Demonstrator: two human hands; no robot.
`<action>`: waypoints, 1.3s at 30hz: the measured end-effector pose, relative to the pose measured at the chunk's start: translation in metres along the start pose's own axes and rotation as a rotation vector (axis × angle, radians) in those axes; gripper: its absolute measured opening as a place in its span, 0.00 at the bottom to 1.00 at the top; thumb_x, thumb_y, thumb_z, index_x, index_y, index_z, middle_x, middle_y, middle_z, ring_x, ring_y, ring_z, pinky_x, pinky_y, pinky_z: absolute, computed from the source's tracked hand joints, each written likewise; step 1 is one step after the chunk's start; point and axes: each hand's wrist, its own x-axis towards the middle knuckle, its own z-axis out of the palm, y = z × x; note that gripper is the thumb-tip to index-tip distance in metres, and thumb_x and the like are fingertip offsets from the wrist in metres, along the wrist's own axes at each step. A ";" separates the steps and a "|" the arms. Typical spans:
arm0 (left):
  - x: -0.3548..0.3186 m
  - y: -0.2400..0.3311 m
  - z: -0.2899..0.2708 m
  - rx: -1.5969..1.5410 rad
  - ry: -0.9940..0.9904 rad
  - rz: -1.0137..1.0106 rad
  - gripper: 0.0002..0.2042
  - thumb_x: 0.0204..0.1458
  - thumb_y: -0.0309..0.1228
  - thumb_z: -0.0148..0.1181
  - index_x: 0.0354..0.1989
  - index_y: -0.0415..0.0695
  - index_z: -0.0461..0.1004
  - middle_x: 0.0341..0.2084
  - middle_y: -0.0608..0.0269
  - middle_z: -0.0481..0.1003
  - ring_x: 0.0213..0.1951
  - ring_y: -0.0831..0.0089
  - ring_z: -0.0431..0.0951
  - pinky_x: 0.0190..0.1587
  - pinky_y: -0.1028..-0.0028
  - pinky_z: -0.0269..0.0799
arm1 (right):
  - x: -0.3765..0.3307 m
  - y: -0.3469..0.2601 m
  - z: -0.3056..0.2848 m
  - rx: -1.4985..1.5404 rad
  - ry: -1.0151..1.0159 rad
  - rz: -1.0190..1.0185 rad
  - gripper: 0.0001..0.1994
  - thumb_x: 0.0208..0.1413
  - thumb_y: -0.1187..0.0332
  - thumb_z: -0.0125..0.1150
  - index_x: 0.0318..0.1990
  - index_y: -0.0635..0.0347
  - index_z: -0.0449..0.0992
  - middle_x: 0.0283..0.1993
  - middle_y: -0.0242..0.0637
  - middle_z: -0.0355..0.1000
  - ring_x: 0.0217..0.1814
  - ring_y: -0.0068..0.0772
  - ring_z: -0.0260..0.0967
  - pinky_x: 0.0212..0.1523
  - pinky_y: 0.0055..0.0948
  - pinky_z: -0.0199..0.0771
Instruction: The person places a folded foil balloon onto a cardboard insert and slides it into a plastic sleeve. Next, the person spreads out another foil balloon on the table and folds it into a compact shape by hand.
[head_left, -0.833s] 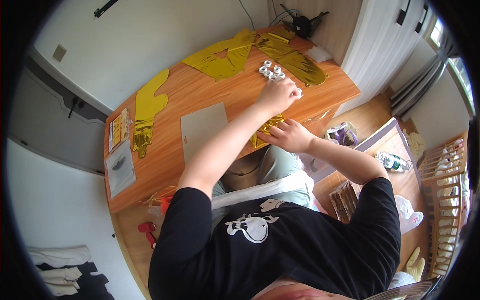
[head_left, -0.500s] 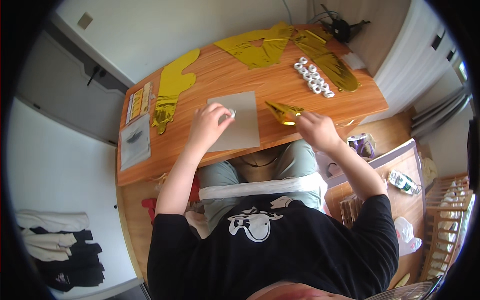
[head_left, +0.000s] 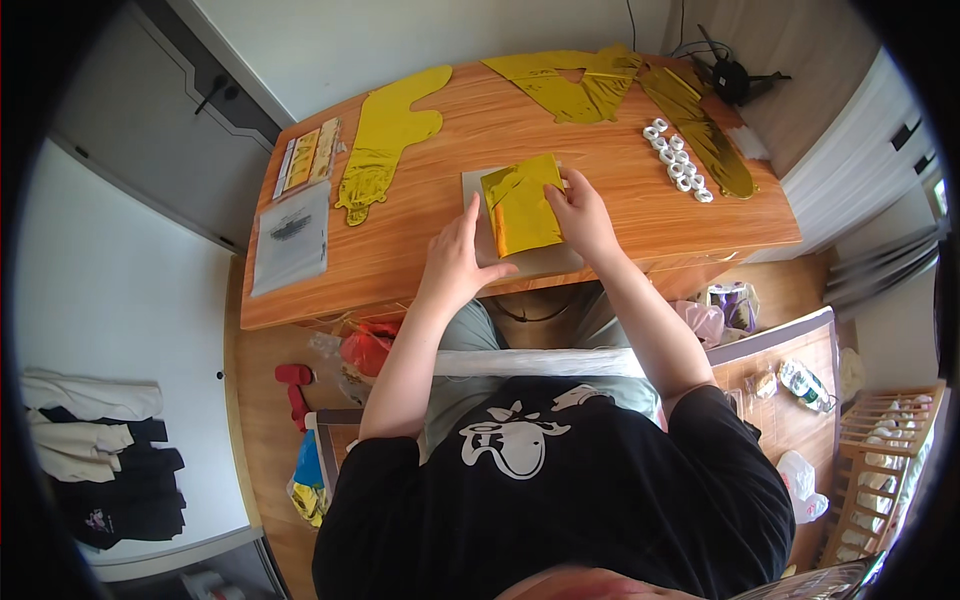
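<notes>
Over the grey card [head_left: 556, 264] on the wood-grain desk [head_left: 400, 240], folded gold foil [head_left: 527, 208] was pinched at its right edge by the right hand [head_left: 584, 215]; the left hand [head_left: 455, 258] stood spread at its lower left, contact unclear. White ring-shaped rolls [head_left: 668, 157] lay farther right.

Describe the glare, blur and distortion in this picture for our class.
Head view: the brown wood-grain desk bows with fisheye distortion, and the picture's corners are black; head view: an orange glare-like streak lines the shiny gold foil square at left; head view: the long grey fabric curtain looks smeared.
</notes>
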 end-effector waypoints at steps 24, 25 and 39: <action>0.049 -0.033 0.009 0.234 -0.502 0.193 0.43 0.65 0.66 0.40 0.78 0.45 0.53 0.78 0.50 0.50 0.79 0.52 0.43 0.78 0.49 0.40 | 0.006 -0.003 -0.025 -0.975 -0.346 -0.510 0.27 0.64 0.51 0.59 0.67 0.52 0.72 0.72 0.39 0.67 0.75 0.44 0.60 0.74 0.49 0.57; 0.049 -0.035 0.009 0.236 -0.506 0.207 0.42 0.65 0.67 0.39 0.78 0.48 0.52 0.78 0.50 0.49 0.79 0.50 0.42 0.78 0.48 0.40 | 0.008 -0.005 -0.030 -0.992 -0.419 -0.521 0.30 0.64 0.47 0.60 0.69 0.52 0.71 0.74 0.40 0.65 0.77 0.45 0.58 0.76 0.51 0.53; 0.061 -0.040 -0.015 0.264 -0.668 0.343 0.36 0.61 0.65 0.47 0.78 0.73 0.53 0.80 0.54 0.41 0.80 0.47 0.38 0.78 0.43 0.36 | 0.035 -0.015 -0.061 -1.031 -0.738 -0.458 0.52 0.44 0.40 0.74 0.77 0.46 0.59 0.81 0.33 0.55 0.84 0.40 0.46 0.80 0.53 0.40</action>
